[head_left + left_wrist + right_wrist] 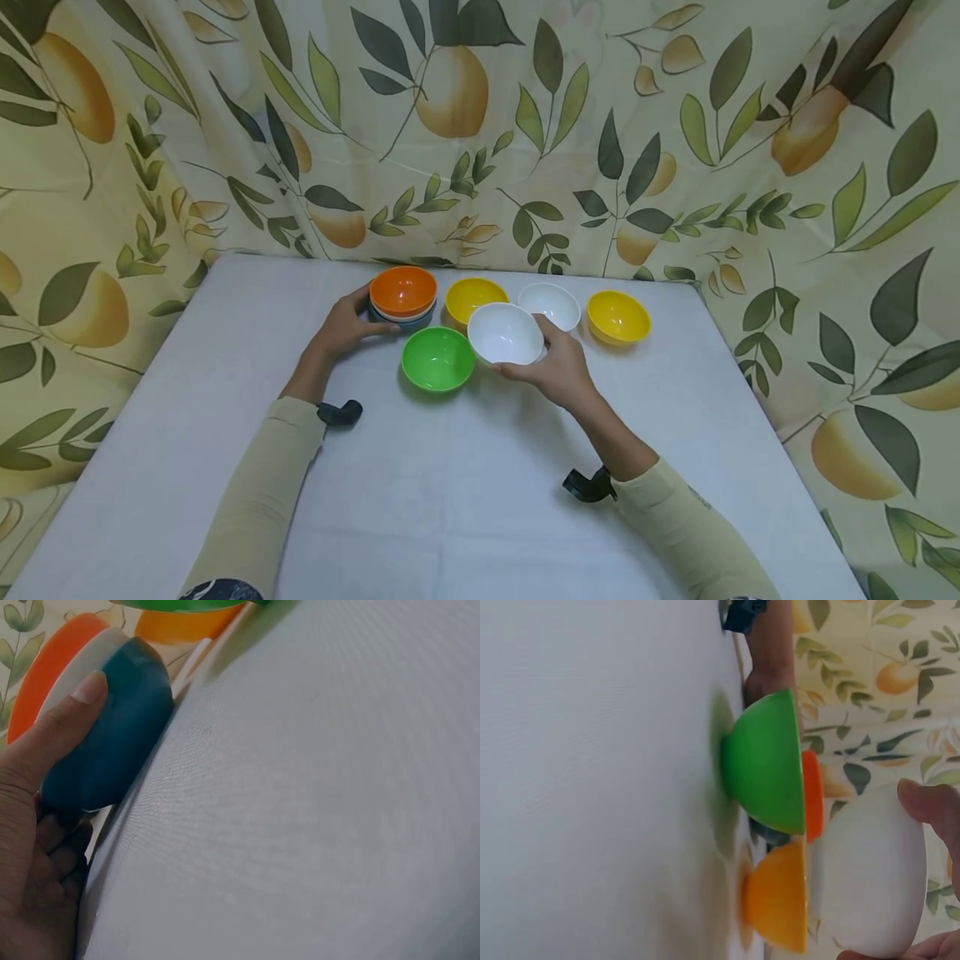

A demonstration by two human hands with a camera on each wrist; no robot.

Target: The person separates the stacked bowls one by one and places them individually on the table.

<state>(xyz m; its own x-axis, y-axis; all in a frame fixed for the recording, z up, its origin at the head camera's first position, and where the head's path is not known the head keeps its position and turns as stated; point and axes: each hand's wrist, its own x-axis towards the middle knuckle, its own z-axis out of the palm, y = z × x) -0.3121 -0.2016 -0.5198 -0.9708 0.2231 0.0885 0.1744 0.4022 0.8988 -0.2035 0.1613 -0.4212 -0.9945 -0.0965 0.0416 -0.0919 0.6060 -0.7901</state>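
My left hand (pixel 348 327) holds the side of a stack of bowls, its thumb across the blue bowl (pixel 124 727) at the bottom. Above the blue one sit a white bowl (pixel 71 671) and, on top, an orange bowl (pixel 403 290). With my right hand (pixel 561 367) I pinch another white bowl (pixel 506 333) by its rim and underside, raised above the table with its mouth up. A green bowl (pixel 438 360) stands on the table between my hands, close to the lifted bowl.
Behind the lifted bowl stand a yellow bowl (pixel 476 297) and a second white bowl (pixel 551 305). Another yellow bowl (pixel 618 317) is to the right. A white cloth covers the table (pixel 420 500), and a patterned curtain (pixel 480 192) hangs along its far edge.
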